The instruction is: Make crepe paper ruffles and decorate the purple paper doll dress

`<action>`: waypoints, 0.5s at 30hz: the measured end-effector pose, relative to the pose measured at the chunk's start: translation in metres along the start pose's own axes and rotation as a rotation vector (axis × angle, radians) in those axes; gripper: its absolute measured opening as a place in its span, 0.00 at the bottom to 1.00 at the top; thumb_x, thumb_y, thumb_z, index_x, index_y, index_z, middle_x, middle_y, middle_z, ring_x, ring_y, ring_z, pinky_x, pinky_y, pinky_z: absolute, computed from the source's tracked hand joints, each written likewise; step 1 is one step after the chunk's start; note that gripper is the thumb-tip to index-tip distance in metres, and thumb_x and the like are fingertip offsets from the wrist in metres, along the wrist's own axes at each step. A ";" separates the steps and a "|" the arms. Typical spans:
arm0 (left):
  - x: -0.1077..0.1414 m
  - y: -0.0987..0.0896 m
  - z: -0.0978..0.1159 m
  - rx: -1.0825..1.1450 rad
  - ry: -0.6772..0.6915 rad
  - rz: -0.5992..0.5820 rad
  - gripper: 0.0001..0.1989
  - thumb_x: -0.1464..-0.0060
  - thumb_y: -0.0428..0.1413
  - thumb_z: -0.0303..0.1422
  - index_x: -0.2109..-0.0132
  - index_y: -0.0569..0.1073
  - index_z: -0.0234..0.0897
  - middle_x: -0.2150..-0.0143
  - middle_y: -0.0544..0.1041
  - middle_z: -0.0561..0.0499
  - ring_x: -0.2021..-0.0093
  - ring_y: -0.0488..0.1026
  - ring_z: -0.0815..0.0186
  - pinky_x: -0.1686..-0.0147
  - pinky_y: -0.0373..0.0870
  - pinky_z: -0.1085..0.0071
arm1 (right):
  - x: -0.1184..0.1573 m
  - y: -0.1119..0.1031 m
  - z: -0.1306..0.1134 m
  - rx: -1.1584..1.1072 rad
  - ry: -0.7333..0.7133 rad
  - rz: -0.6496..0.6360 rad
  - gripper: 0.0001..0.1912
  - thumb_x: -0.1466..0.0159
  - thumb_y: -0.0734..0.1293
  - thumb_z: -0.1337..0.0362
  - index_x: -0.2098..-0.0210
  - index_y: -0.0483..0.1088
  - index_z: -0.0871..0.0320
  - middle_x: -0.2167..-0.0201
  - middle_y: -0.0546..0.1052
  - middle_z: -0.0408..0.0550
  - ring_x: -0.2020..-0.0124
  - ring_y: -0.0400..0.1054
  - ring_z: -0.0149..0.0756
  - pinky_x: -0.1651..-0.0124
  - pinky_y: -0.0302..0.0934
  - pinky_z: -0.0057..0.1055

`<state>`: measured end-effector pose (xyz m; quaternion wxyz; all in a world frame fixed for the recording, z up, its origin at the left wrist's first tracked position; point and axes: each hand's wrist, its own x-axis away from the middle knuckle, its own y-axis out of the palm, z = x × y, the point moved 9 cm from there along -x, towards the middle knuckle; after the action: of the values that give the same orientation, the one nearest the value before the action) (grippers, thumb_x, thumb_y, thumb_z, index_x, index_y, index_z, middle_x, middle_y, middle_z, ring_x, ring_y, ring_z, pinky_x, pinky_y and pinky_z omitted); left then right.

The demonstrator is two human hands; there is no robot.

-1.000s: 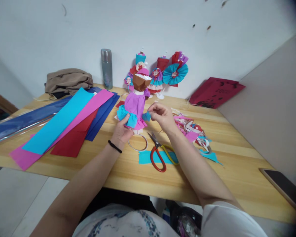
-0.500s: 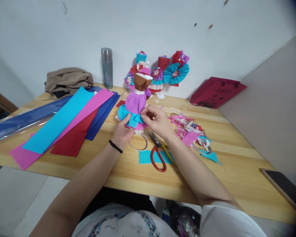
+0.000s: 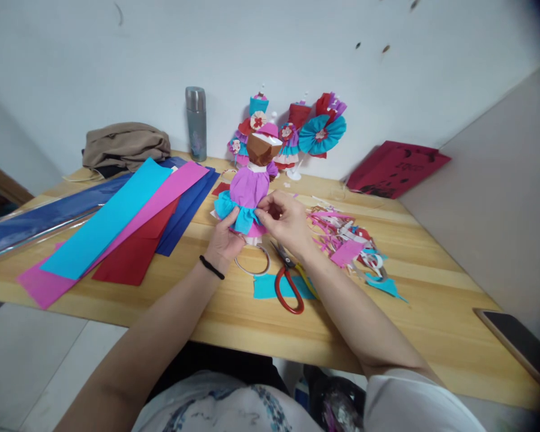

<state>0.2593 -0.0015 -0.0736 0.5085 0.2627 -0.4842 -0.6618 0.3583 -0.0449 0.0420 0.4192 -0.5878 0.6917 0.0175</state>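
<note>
A paper doll (image 3: pixel 251 186) with brown hair, a pink hat and a purple dress stands between my hands, tilted slightly right. Around its skirt runs a blue crepe paper ruffle (image 3: pixel 242 219), with pink and white layers below. My left hand (image 3: pixel 227 237) grips the lower skirt, its thumb pressed on the ruffle. At the ruffle's right side, my right hand (image 3: pixel 284 217) pinches the blue paper between thumb and fingers. Scissors (image 3: pixel 288 282) with red and yellow handles lie in front, partly over a blue paper strip (image 3: pixel 264 287). Beside them is a roll of tape (image 3: pixel 252 260).
Blue, pink and red paper sheets (image 3: pixel 112 222) spread across the left. Paper scraps (image 3: pixel 346 243) are heaped on the right. Behind stand a thermos (image 3: pixel 196 124), finished paper dolls (image 3: pixel 297 129) and a dark pink bag (image 3: pixel 396 170). A phone (image 3: pixel 517 342) lies at the right edge.
The doll's head and upper body have leaned a little to the right. Both hands stay on the skirt, with only slight movement.
</note>
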 end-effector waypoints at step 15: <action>-0.001 -0.001 -0.001 0.014 -0.015 0.008 0.08 0.37 0.55 0.23 0.58 0.77 0.40 0.67 0.81 0.55 0.65 0.80 0.69 0.50 0.75 0.68 | 0.004 0.003 -0.021 0.136 -0.199 -0.063 0.08 0.39 0.63 0.72 0.68 0.71 0.54 0.72 0.74 0.45 0.71 0.67 0.35 0.66 0.62 0.33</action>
<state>0.2597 -0.0011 -0.0750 0.5057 0.2594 -0.4933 -0.6585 0.3442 -0.0577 0.0513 0.5248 -0.5749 0.6276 0.0156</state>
